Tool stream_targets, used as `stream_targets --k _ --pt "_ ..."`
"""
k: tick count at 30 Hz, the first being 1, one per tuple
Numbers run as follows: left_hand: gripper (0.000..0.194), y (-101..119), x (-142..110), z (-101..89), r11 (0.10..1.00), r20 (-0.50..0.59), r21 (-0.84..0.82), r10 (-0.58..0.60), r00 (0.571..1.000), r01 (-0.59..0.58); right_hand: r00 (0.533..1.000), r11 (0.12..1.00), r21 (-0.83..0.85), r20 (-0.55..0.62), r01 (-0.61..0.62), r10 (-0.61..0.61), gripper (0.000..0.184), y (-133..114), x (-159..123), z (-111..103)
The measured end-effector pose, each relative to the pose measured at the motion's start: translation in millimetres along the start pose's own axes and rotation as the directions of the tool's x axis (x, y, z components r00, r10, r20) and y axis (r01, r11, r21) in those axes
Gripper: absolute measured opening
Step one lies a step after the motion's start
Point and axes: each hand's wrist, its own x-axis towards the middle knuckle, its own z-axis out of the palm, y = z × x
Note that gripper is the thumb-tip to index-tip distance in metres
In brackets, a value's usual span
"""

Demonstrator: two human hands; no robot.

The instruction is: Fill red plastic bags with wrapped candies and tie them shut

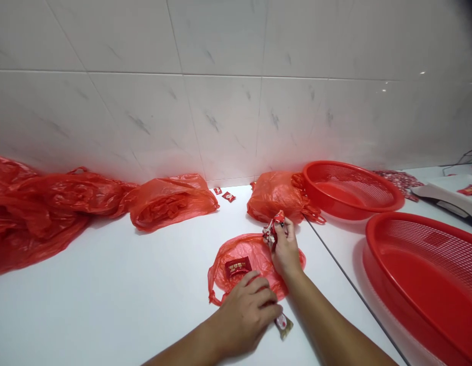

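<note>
My right hand (288, 250) is closed on red-and-white wrapped candies (272, 231), held up over the far right edge of a flattened red plastic bag (264, 249). On that bag lies a dark red packet (238, 266) with gold lettering. My left hand (251, 312) is bent over the bag's near edge, its fingers curled. From under its fingers sticks the end of a small wrapped snack (284, 325) with a gold tip and a pinkish patch; the rest is hidden by the hand.
Filled red bags (175, 201) line the wall on the left, and another red bag (276, 195) sits behind my right hand. Two small red packets (228, 196) lie near the wall. Red baskets (373, 223) stand at right, beyond a table seam, near a white device (445, 201).
</note>
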Motion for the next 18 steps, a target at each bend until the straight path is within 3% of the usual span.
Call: stream_targets --k 3,5,7,8,9,11,14,18 --pt "0.020 -3.9 -2.2 -3.6 0.995 -0.099 -0.056 0.079 0.992 -0.085 0.997 0.998 0.011 0.046 -0.069 0.069 0.041 3.9 -1.4 2.5" --pt "0.033 -12.6 -6.3 -7.2 0.997 -0.281 -0.038 0.054 0.958 -0.067 0.992 0.994 0.024 0.074 -0.106 0.104 0.041 3.9 -3.6 4.3" --pt "0.038 -25.1 -10.4 -7.1 0.993 -0.456 0.006 -0.101 0.884 0.117 0.987 0.990 0.040 0.089 -0.136 0.132 0.040 1.9 -6.3 5.9" --pt "0.036 -31.9 -12.0 -5.3 0.973 -0.491 0.013 -0.196 0.849 0.232 0.986 0.988 0.049 0.091 -0.148 0.143 0.040 0.2 -7.7 6.6" --pt "0.033 -38.3 -13.2 -2.5 0.942 -0.479 0.013 -0.287 0.829 0.334 0.984 0.986 0.056 0.090 -0.156 0.151 0.041 -1.9 -8.9 7.0" --pt "0.030 -47.8 -14.4 4.1 0.887 -0.357 0.024 -0.423 0.833 0.461 0.984 0.985 0.063 0.088 -0.164 0.158 0.041 -7.0 -10.4 6.9" --pt "0.038 -51.2 -14.6 10.6 0.854 -0.204 0.045 -0.501 0.841 0.519 0.983 0.985 0.057 0.090 -0.163 0.158 0.040 -15.1 -10.7 4.4" --pt "0.055 -46.3 -16.5 8.3 0.835 -0.199 0.052 -0.528 0.825 0.547 0.968 0.977 0.049 0.149 -0.209 0.200 0.044 -23.9 -11.3 0.5"
